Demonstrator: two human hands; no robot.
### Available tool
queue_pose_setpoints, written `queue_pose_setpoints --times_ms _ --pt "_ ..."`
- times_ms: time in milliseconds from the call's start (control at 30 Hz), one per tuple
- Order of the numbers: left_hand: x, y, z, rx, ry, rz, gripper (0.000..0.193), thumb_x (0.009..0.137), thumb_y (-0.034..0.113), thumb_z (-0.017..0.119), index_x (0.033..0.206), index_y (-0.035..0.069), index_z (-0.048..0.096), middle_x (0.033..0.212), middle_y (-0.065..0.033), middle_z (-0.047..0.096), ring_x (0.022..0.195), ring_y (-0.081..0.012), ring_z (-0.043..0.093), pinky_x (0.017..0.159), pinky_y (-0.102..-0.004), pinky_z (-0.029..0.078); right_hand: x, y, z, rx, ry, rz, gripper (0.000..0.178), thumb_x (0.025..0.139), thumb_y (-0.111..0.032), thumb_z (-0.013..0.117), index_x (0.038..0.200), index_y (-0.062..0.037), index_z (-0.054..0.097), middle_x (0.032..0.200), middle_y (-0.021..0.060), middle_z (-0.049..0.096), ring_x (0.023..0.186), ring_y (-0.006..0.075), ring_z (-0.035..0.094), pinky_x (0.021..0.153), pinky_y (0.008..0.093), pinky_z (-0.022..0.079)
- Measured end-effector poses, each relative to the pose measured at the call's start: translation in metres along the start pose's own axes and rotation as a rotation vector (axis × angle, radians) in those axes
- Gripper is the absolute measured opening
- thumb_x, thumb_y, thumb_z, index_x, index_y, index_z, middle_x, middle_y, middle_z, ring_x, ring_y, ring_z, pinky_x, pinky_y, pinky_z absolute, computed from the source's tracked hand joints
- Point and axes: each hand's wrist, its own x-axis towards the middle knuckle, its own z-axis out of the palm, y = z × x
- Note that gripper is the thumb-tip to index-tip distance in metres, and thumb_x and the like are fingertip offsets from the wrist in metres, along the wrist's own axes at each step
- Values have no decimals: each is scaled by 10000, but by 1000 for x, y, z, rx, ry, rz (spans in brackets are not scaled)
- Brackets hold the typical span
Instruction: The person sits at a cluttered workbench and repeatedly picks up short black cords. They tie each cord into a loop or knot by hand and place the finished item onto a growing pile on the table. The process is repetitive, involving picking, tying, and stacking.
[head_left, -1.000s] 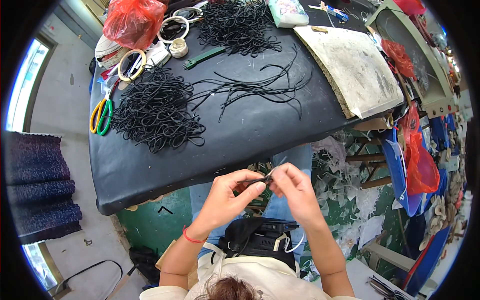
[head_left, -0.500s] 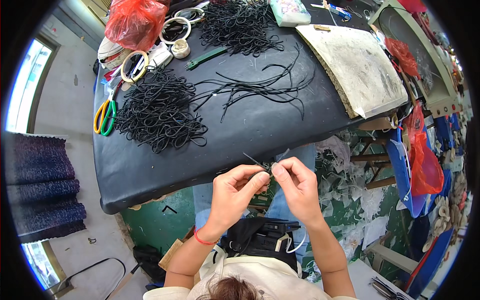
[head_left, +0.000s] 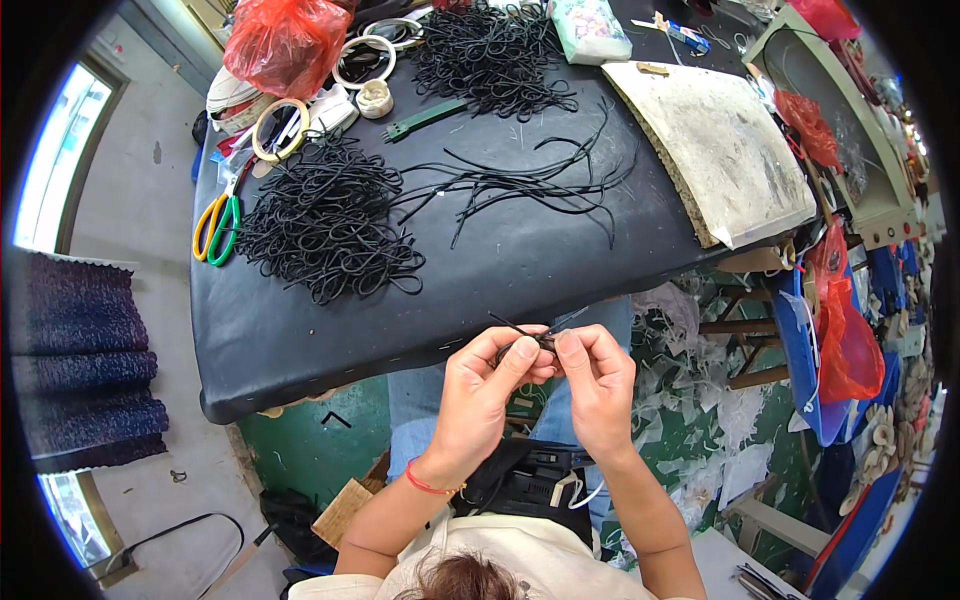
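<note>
Black cord (head_left: 508, 323) is pinched narrowly in the fingers of both my left hand (head_left: 478, 388) and right hand (head_left: 601, 390), just below the frame's middle. Compared with a second ago, my right hand has turned and a cord end now juts toward the upper left, suggesting a fresh grip; the tangled pile (head_left: 325, 220) left of centre on the tabletop (head_left: 520, 272) looks unchanged.

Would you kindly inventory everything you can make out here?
Table: one, black, ahead
Held cord: count unclear, black, picture centre
Cord piles: two, black, on table
Loose cords: several, black, table centre
Scissors: one, yellow-green handles, table left
Slim tool: one, green, between piles
Board: one, whitish, table right
Rolls: several, pale, table's far left
Bags: several, red, both sides
Fabric: one, blue, left wall
Left hand: one, bare, holding cord
Right hand: one, bare, holding cord
</note>
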Motion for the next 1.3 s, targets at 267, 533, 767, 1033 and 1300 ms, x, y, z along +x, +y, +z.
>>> queue_pose_setpoints --times_ms 267,533,767,1033,1300 --pt "5 18 -10 209 -42 -57 195 856 148 611 954 -21 613 790 -78 657 667 -87 605 641 -211 498 9 -12 -6 112 -132 195 250 932 -259 502 882 -31 590 796 -5 594 706 32 509 621 197 417" --pt "3 6 -4 974 43 329 158 848 98 580 818 -55 609 726 -67 650 558 -83 577 519 -215 460 9 -3 1 -678 -36 -287 161 854 -118 597 756 -9 531 703 26 550 632 65 522 568 219 398" --pt "9 11 -15 272 -39 -14 215 876 128 578 1030 -23 584 890 -49 628 807 -88 594 722 -217 480 15 -9 -4 -125 -68 132 172 896 -169 562 798 -27 561 688 -35 532 627 16 453 559 188 374" --pt "15 5 -2 33 -28 13 231 888 119 550 1073 -14 583 957 -79 626 842 -123 601 734 -246 491 10 -16 5 -8 53 55 136 907 -148 543 841 -29 535 752 -23 541 667 22 459 607 188 396" --pt "12 22 -7 309 -235 -81 214 906 205 541 925 11 627 795 -8 618 713 -46 531 669 -194 435 26 -13 -5 -225 -207 -125 212 885 -139 565 1028 17 582 966 55 569 700 93 560 606 211 459"
